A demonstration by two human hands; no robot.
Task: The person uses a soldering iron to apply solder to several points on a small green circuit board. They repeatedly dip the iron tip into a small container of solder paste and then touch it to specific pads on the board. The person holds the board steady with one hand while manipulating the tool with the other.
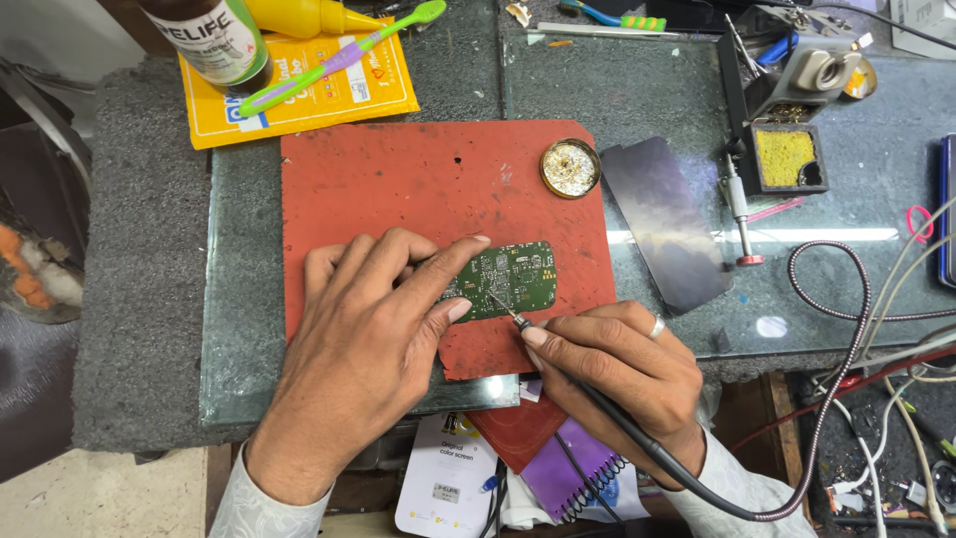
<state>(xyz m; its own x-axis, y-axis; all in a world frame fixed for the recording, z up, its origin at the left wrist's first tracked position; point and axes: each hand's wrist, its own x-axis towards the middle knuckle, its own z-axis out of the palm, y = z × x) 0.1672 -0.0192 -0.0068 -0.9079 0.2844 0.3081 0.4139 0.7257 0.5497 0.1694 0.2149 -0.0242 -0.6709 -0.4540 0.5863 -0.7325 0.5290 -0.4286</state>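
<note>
A small green circuit board [513, 277] lies on a red rubber mat [418, 184] near the mat's lower right. My left hand [363, 344] rests on the mat and pins the board's left edge with thumb and forefinger. My right hand [612, 374] grips a soldering iron [558, 364] like a pen. The iron's fine tip touches the board near its middle. The iron's black cable runs down past my right wrist and loops up to the right.
A round tin of flux [571, 167] sits at the mat's top right. Beside it lie a dark metal plate [667, 219] and an iron stand with yellow sponge [785, 157]. A yellow packet, toothbrush [339, 60] and bottle [214, 40] lie at top left. Cables crowd the right edge.
</note>
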